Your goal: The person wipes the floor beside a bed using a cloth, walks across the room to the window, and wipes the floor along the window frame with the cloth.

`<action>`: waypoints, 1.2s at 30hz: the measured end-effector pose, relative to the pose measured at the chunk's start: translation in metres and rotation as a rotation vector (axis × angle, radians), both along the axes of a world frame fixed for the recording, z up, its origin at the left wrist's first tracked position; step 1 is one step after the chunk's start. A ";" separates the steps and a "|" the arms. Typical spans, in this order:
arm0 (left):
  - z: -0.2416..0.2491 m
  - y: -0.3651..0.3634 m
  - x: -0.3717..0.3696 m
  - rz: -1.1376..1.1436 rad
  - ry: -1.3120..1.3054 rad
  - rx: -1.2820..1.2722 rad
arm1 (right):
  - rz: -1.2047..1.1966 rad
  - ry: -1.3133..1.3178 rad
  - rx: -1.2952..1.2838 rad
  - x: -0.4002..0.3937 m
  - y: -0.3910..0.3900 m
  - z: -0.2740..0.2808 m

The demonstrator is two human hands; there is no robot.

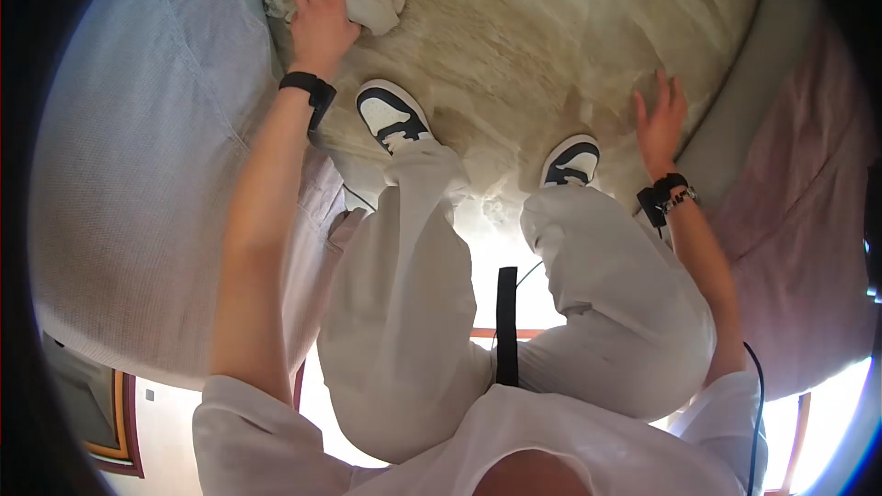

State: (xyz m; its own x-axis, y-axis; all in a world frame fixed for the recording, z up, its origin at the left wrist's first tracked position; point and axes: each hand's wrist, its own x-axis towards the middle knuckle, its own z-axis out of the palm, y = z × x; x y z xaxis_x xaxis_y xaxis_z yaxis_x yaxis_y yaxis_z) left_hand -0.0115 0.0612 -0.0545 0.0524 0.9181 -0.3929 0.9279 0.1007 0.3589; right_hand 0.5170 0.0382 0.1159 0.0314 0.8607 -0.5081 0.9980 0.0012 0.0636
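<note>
My left hand point(323, 29) is at the upper left, its fingers closed on a crumpled pale cloth point(372, 7) that lies against the glossy, beige marble-patterned floor point(514, 28). At the right, my right hand point(661, 124) has its fingers spread and holds nothing. It is over the floor near the grey base at the right edge; whether the fingertips touch the floor, I cannot tell. Both wrists wear black bands with small devices.
My dark-and-white shoes point(390, 115) stand on the floor between my hands. Large fabric-covered furniture, light grey-blue point(138, 174) on the left and pinkish point(799, 220) on the right, flanks me. A black strap point(507, 326) hangs between my legs, and thin cables run along both arms.
</note>
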 end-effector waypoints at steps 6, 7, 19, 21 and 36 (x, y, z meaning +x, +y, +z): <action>0.040 0.008 0.002 0.027 0.013 -0.064 | -0.004 0.053 0.036 0.004 0.003 0.017; 0.045 0.002 0.001 0.080 -0.052 -0.115 | -0.013 0.061 0.035 0.000 0.004 0.027; 0.297 -0.060 -0.045 0.468 -0.198 0.092 | -0.241 0.202 -0.170 -0.035 -0.137 0.229; 0.365 -0.078 -0.061 0.509 -0.178 0.138 | -0.272 0.295 -0.225 -0.034 -0.163 0.287; 0.548 -0.209 -0.079 0.390 -0.193 -0.004 | -0.430 0.641 -0.179 0.014 -0.217 0.391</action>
State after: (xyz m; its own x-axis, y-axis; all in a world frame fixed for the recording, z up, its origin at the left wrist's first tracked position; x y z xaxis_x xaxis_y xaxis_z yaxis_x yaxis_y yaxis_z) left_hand -0.0903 -0.1477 0.4938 -0.2258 0.8819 -0.4138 0.7361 0.4327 0.5205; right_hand 0.5305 -0.1789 0.5069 -0.0030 0.7429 -0.6694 0.7554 -0.4369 -0.4884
